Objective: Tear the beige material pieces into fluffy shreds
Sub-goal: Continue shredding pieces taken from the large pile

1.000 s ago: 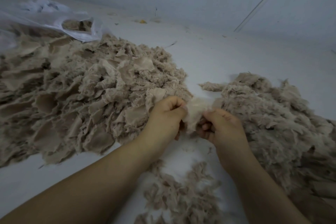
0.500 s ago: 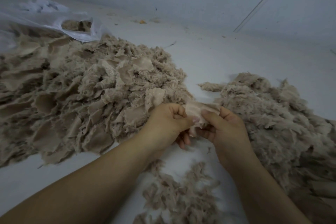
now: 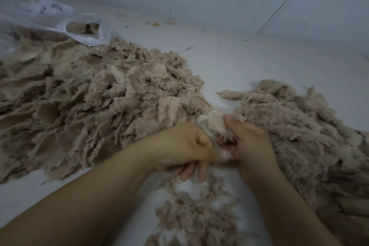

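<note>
Head view, right hand (image 3: 251, 144) pinching frayed beige piece (image 3: 218, 124), fluffy shreds (image 3: 299, 136) beside

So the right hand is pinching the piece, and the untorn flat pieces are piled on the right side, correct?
Not quite. The right hand does pinch the piece, but the head view shows the untorn flat pieces piled on the left; the right pile is fluffy shreds.

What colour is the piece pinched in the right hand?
Pale beige piece, lighter than the piles; the head view shows it.

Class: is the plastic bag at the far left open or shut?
Open: the plastic bag has a gaping mouth with beige pieces visible inside.
</note>
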`<state>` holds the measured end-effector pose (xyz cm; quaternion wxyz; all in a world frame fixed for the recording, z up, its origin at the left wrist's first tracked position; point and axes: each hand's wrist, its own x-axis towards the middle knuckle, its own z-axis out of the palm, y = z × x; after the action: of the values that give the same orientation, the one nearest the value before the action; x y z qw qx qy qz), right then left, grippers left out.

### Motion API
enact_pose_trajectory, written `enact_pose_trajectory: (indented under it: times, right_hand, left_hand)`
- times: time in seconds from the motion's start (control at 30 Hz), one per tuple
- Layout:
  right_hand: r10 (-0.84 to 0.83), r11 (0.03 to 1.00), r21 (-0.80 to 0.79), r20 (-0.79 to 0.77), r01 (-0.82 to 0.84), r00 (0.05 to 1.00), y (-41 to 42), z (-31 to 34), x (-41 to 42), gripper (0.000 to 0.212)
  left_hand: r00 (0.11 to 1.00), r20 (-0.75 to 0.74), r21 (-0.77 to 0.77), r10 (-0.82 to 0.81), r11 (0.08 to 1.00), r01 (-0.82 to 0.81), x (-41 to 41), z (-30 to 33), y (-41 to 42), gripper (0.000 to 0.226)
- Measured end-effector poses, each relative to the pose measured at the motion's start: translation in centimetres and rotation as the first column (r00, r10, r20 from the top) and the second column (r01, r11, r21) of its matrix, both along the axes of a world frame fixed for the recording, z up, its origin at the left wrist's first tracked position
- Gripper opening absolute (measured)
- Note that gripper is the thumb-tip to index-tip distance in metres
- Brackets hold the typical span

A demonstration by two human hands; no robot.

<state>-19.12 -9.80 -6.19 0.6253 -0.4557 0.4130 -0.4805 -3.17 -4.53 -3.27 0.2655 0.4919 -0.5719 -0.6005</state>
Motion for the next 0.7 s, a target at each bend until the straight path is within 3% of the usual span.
enact_pose_trajectory:
  times: [0.03, 0.1, 0.23, 0.3, 0.4, 0.47, 0.5, 0.57, 0.6, 0.63, 0.7]
  right_hand:
    - [0.026, 1.0, -0.011, 0.006, -0.026, 1.0, 0.0, 0.0, 0.0, 0.025]
    - [0.072, 0.997, -0.033, -0.012, -0.072, 0.997, 0.2, 0.1, 0.0, 0.026]
    - [0.149, 0.987, -0.059, -0.053, -0.152, 0.987, 0.5, 0.3, 0.0, 0.031]
    - [0.123, 0.989, -0.07, -0.105, -0.13, 0.987, 0.5, 0.1, 0.1, 0.028]
    - [0.016, 0.999, -0.042, -0.129, -0.022, 0.991, 0.2, 0.0, 0.2, 0.028]
    - [-0.066, 0.997, 0.02, -0.067, 0.068, 0.996, -0.1, -0.1, 0.1, 0.021]
    - [-0.097, 0.994, 0.045, -0.051, 0.099, 0.994, -0.2, -0.1, 0.0, 0.018]
    - [-0.132, 0.987, 0.088, -0.061, 0.137, 0.989, -0.4, -0.2, 0.0, 0.023]
    - [-0.14, 0.983, 0.114, -0.067, 0.147, 0.988, -0.5, -0.2, 0.0, 0.027]
    - [-0.148, 0.978, 0.137, -0.07, 0.157, 0.986, -0.6, -0.3, 0.0, 0.029]
    - [-0.146, 0.974, 0.164, -0.076, 0.157, 0.986, -0.7, -0.2, 0.1, 0.027]
  left_hand:
    - [0.985, -0.016, -0.019, 0.174, 0.985, -0.174, -0.3, -0.1, -0.3, 0.055]
    - [0.892, -0.143, -0.039, 0.43, 0.898, -0.439, -0.8, -0.4, -0.8, 0.049]
    - [0.834, -0.262, -0.203, 0.485, 0.818, -0.539, -1.5, -0.8, -0.5, 0.009]
    - [0.786, -0.3, -0.324, 0.541, 0.717, -0.618, -1.6, -1.0, -0.6, 0.015]
    - [0.633, -0.357, -0.444, 0.686, 0.472, -0.762, -0.5, -0.9, -0.9, 0.029]
    - [0.566, -0.217, -0.605, 0.795, 0.346, -0.717, 1.2, -0.4, -1.1, 0.026]
    - [0.538, -0.005, -0.722, 0.843, 0.37, -0.585, 2.0, -0.3, -1.2, 0.024]
    - [0.293, 0.486, -0.804, 0.824, 0.552, -0.219, 2.9, -0.3, -1.3, 0.019]
    - [0.155, 0.602, -0.777, 0.784, 0.619, -0.113, 3.0, -0.2, -1.1, 0.016]
    - [0.104, 0.645, -0.758, 0.758, 0.651, -0.044, 2.6, 0.0, -1.0, 0.012]
    - [0.133, 0.649, -0.759, 0.749, 0.65, 0.042, 1.4, 0.5, -0.5, 0.006]
